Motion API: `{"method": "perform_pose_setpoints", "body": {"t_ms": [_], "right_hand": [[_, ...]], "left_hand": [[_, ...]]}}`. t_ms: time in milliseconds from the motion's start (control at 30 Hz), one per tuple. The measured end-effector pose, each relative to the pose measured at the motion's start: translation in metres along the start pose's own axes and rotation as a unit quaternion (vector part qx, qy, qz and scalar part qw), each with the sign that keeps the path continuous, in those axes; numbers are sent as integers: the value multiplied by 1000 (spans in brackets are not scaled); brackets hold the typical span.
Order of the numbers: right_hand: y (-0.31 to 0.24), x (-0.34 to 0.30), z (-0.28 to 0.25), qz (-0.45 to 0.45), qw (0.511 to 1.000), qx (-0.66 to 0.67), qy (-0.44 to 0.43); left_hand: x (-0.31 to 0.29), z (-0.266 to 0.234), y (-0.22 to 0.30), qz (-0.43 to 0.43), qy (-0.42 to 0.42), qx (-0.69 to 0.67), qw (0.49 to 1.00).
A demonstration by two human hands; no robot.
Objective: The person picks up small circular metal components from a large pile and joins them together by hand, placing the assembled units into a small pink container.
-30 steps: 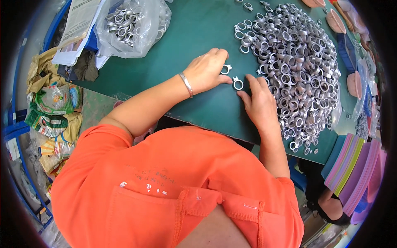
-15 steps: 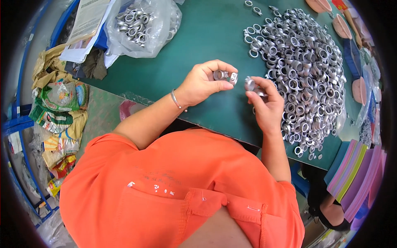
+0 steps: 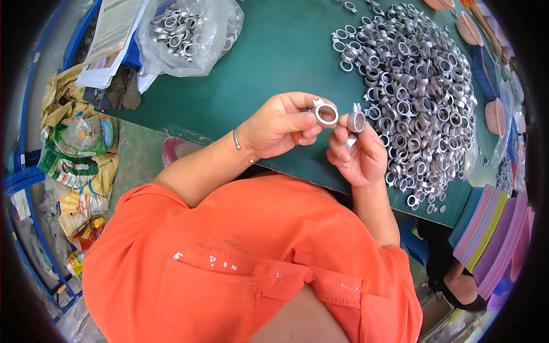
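Observation:
My left hand (image 3: 286,124) is closed, pinching a grey metal ring with a small lug (image 3: 325,114) between thumb and fingers; its round opening shows. Close beside it on the right, my right hand (image 3: 361,155) is closed on a second metal ring (image 3: 356,122), held up at the fingertips with its lug upward. Another small metal piece (image 3: 350,141) sits among the fingers of that hand, partly hidden. The two held rings are near each other but apart. A large heap of similar metal rings (image 3: 423,108) lies on the green table (image 3: 274,51), right of my right hand.
A clear plastic bag (image 3: 214,63) of rings stands at the back left, beside papers (image 3: 111,34). Pink baskets (image 3: 469,30) line the far right, near another person's arm (image 3: 486,27). Coloured foam sheets (image 3: 486,228) are at the lower right. Crumpled sacks (image 3: 80,137) lie left.
The ring in my left hand has turned so its opening shows. My right hand has turned palm-up and moved slightly left and down, raising its ring at the fingertips.

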State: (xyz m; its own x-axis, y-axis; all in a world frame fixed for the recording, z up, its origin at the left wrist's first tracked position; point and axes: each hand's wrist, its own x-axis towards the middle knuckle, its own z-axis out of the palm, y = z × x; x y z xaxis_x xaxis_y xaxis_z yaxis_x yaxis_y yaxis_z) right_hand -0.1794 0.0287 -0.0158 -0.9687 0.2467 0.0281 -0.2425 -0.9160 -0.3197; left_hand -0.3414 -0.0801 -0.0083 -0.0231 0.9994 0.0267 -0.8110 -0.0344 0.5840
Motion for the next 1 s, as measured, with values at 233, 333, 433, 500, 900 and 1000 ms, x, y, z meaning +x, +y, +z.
{"method": "perform_pose_setpoints", "body": {"t_ms": [233,333,433,500,900,1000], "right_hand": [[-5,6,3,-8,999,-29,-32],[-12,11,6,-56,997,-38,22],[-39,39,11,-11,866,-454,209],[-47,69,8,-93,615,-752,219],[-20,53,-1,-71,352,-917,174],[-14,30,-4,-152,415,-883,156]], "left_hand": [[-3,5,4,-42,16,-68,997],[2,2,17,-86,93,-66,990],[29,-22,27,-96,222,167,956],[68,-37,36,52,238,446,861],[87,-55,23,156,8,780,606],[46,-46,23,127,-12,753,646]]}}
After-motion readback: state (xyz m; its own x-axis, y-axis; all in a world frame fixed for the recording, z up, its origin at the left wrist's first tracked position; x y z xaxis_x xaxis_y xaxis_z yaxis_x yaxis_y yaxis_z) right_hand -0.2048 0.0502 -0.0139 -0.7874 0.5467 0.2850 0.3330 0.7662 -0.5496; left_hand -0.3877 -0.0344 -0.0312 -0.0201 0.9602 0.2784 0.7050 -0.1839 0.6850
